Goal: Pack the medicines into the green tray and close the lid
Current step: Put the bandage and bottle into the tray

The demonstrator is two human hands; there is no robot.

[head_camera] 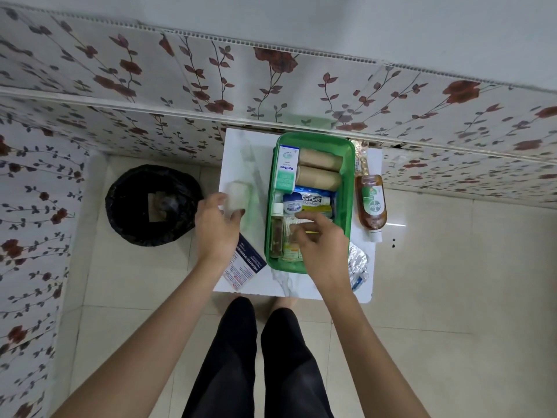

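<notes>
The green tray (349, 182) stands on a small white table (289, 285). It holds an Optibex box (286, 168), two brown rolls (321, 168), a Cipladine tube (316, 201), a small blue-labelled jar (291, 204), a brown bottle (275, 236) and a cotton bud pack (290, 227). My right hand (319, 239) reaches into the tray's near end, with finger and thumb pinched on the cotton bud pack. My left hand (217, 227) is left of the tray, its fingers curled around the near end of a blurred white gauze roll (238, 194). A faint, clear sheet that may be the lid (250, 164) lies under that roll.
A Dettol bottle (372, 203) lies to the right of the tray, and foil blister strips (357, 260) sit at the table's near right corner. A medicated dressing packet (244, 263) lies under my left wrist. A black-lined bin (153, 203) stands on the floor at the left. A flower-patterned wall is behind.
</notes>
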